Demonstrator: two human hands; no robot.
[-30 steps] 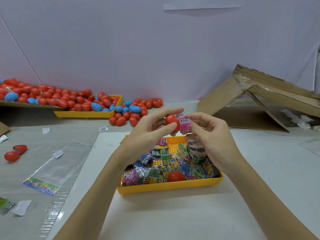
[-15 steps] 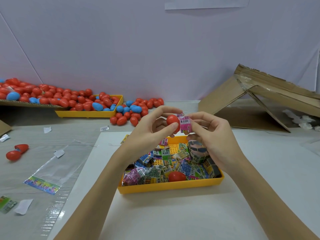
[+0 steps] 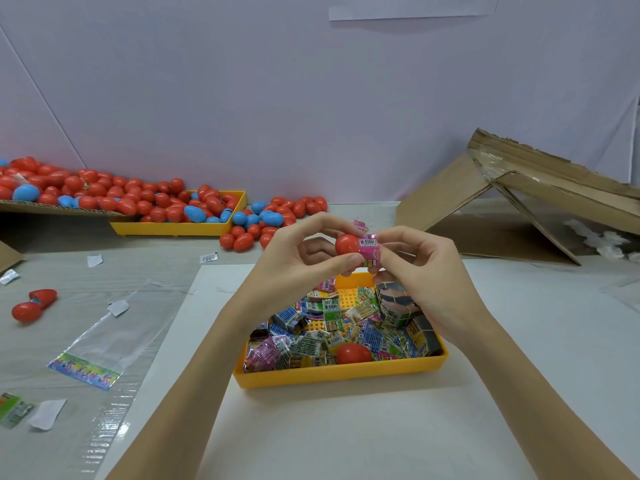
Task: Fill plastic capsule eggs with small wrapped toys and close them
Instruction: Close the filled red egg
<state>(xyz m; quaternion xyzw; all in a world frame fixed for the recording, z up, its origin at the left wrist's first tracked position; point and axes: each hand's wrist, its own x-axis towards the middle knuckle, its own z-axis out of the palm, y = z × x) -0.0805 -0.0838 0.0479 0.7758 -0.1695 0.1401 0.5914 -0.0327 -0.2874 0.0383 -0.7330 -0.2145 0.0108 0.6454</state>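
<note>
Flanking hands: egg heap (far left), collapsed cardboard right

Packing bench (capsule eggs, cardboard)

One view only: a wide-angle camera worn on the person's head, facing forward and tilted down over a white sheet-covered table. Both forearms enter from the bottom edge and meet near frame centre, close to the lens. Directly below them sits a yellow rectangular plastic tray of small wrapped toys, near the camera. The far table edge meets a pale lilac backdrop wall, which fills the upper half. At far left lies a second yellow plastic tray heaped with red and blue capsule eggs; at far right, a flattened brown cardboard box. Straight lines bow towards the frame edges.
</note>
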